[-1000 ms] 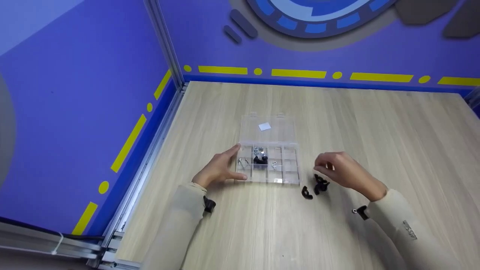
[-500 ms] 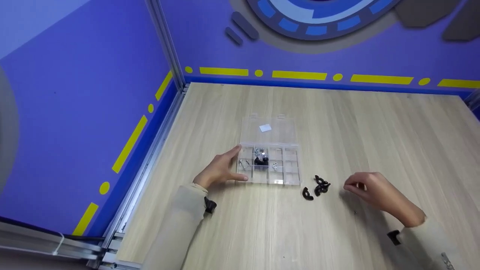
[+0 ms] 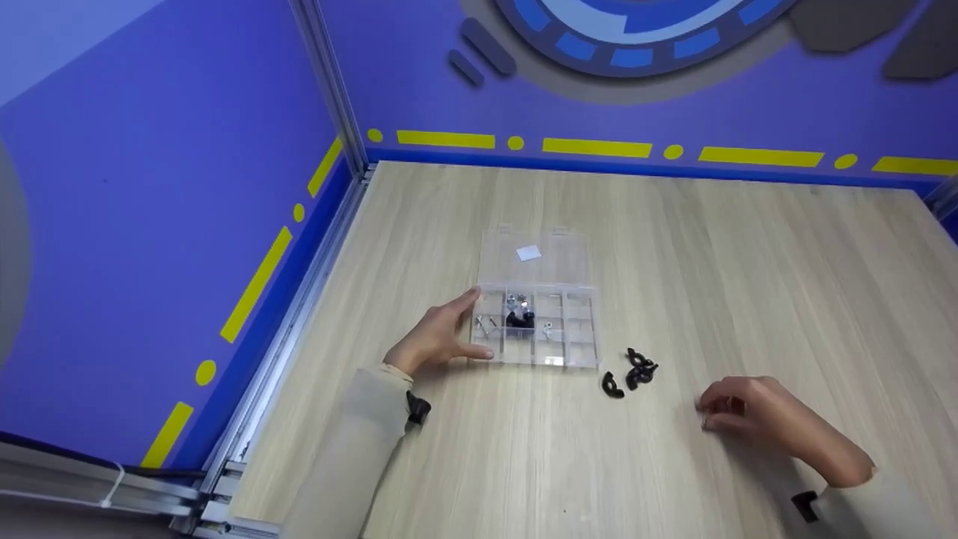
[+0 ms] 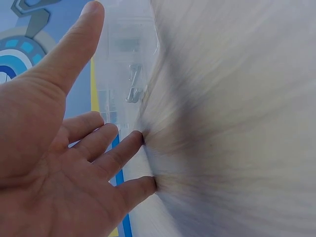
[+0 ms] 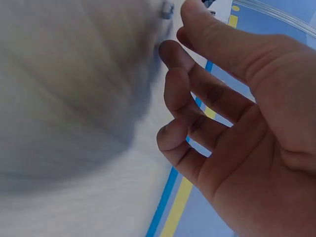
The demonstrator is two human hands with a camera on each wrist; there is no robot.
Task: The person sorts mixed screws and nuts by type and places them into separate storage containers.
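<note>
A clear plastic compartment box lies on the table with its lid folded back. It holds small screws at the left, black curved parts and metal hardware. My left hand spreads along the box's left side, thumb at the front corner and fingers straight. Farther right, my right hand is low over the table, fingers bent. Its thumb and forefinger are apart, and close by the thumb tip is a small shiny metal piece.
Several black curved parts lie in a cluster right of the box, with another black curved part beside them. A white label shows on the lid. Blue panels rise behind the wooden table and at its left.
My right hand has moved right and toward the table's front, away from the black parts, down to the small metal piece. My left hand has stayed at the box.
</note>
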